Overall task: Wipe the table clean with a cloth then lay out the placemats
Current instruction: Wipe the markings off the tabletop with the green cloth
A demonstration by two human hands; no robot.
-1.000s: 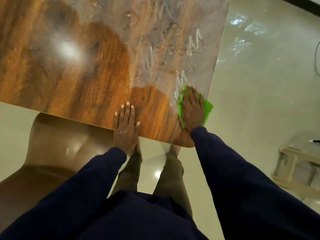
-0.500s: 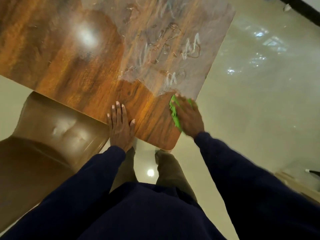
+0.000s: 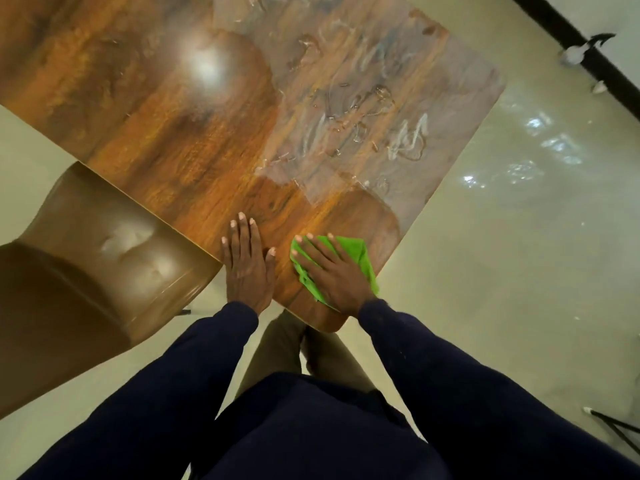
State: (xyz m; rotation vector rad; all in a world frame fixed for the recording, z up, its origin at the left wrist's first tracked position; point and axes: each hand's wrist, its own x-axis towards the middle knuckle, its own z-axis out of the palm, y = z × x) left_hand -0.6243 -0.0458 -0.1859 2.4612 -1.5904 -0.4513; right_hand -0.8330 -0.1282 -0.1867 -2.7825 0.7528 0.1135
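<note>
One green cloth (image 3: 360, 250) is pressed flat on the near corner of the wooden table (image 3: 166, 150) under the right hand (image 3: 334, 273). This hand's fingers are spread and straight over the cloth, not curled round it. Just beside it, the left hand (image 3: 247, 268) is laid flat at the table's near edge, fingers straight and close together, with nothing held. Wet smeared streaks (image 3: 363, 109) are seen farther across the tabletop. One brown chair (image 3: 86, 265) is set against the table's left side. Glossy pale floor (image 3: 519, 254) is seen all around.
</note>
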